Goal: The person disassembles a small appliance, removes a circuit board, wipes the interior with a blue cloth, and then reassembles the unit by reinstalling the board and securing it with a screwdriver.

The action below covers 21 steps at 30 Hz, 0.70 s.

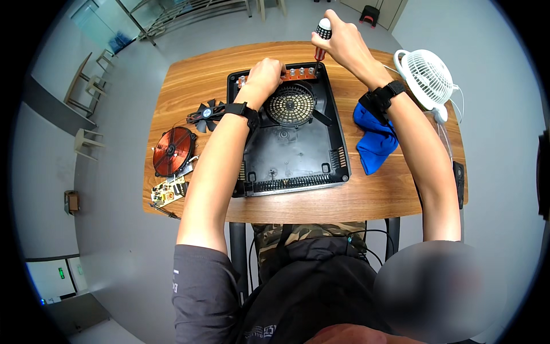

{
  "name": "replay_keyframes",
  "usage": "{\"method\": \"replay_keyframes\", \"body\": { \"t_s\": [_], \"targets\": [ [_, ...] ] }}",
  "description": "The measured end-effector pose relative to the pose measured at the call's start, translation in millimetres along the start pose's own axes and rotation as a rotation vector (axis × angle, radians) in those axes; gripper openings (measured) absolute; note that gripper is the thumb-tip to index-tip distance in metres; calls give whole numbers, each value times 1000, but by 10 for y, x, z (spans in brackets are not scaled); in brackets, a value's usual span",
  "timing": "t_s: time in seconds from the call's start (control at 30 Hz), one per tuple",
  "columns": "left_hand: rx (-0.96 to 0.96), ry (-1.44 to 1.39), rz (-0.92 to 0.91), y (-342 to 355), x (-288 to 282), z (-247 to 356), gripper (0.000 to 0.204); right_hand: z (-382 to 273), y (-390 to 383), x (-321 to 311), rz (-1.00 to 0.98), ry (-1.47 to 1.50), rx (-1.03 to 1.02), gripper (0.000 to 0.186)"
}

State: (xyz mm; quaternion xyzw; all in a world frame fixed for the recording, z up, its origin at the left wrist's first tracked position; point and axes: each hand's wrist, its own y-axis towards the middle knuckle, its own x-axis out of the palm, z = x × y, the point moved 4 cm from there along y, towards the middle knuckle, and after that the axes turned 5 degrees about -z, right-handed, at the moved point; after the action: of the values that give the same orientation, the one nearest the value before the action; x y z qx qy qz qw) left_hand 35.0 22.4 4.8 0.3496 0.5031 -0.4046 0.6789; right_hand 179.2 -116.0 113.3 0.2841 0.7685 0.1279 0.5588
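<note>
Currently, right fingers (318, 41) gripping screwdriver (324, 31) | left fingers (279, 67): grip unclear | shirt (309, 298): pale lettering (261, 331)

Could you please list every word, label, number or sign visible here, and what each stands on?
Left sleeve: pale lettering, only partly in view, not readable as a whole.
Shirt front: pale printed mark, too small to read.
Black fan: hub label, too small to read.
Green sign, lower left: too small to read.
</note>
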Motion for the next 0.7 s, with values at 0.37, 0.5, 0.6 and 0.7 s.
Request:
{"method": "replay_keyframes", "body": {
  "t_s": [0.37, 0.5, 0.6, 0.7],
  "targets": [
    [-3, 7, 14, -29, -12, 47, 32, 69, -8, 25, 1, 26, -23, 43],
    [18, 12, 31, -13, 46, -8, 32, 6, -5, 15, -14, -22, 1, 42],
    [22, 9, 36, -9, 53, 3, 31, 14, 2, 27, -6, -25, -12, 43],
    [18, -1, 39, -14, 46, 6, 31, 19, 12, 39, 14, -15, -28, 44]
  ]
}}
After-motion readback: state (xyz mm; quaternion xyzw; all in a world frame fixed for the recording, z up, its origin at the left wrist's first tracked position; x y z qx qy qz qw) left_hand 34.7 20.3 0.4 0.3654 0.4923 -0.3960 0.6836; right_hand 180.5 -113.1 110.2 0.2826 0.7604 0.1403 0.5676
